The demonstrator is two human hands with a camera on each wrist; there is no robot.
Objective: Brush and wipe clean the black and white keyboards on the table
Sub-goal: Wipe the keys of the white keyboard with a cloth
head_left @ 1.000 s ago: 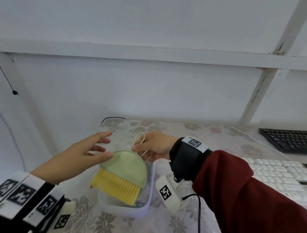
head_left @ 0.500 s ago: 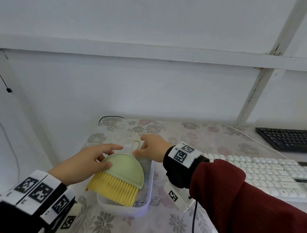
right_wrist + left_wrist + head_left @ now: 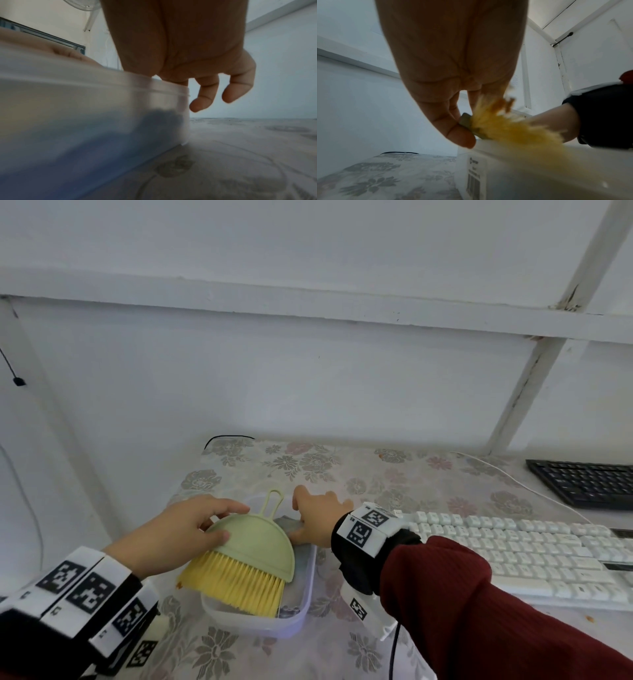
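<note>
A green brush (image 3: 257,542) with yellow bristles (image 3: 513,132) lies tilted across a translucent plastic tub (image 3: 301,611). My left hand (image 3: 226,522) grips the left edge of its head, thumb below and fingers on top. My right hand (image 3: 318,518) is at the tub's far right corner. Its thumb reaches inside onto a grey cloth (image 3: 286,525), and two fingers (image 3: 205,94) hang curled outside the wall; whether it grips anything is hidden. The white keyboard (image 3: 513,549) lies right of that wrist. The black keyboard (image 3: 585,481) sits further back at the right edge.
The table wears a floral cloth (image 3: 308,460) and ends at the left just past the tub. A white wall stands close behind. A white cable (image 3: 507,474) runs between the keyboards, and a black cable (image 3: 226,437) loops at the back left corner.
My right hand let go of the brush's loop handle and dropped to the tub's far corner. My left hand closed on the brush head, which sank onto the tub.
</note>
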